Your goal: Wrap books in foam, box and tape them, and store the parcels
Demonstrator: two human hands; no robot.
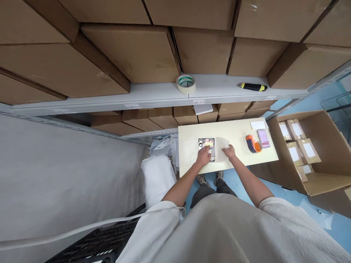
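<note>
On the pale table [189,146] lies a flat, dark package [211,141] with a colourful printed front. My left hand [203,156] rests on its lower half, fingers stretched over the print and covering part of it. To the right of the package, my right hand [229,151] pinches a thin whitish sheet [225,143], faint against the tabletop. Whether this is paper or film, I cannot tell. An orange and dark blue tape dispenser [252,144] stands farther right, apart from both hands.
A purple blurred item [263,138] and a white card [257,125] lie at the table's right end. An open carton [326,149] holds several small boxes. The shelf [219,86] above carries cartons, a tape roll [186,84] and a cutter [252,87]. White packing material [158,179] is at left.
</note>
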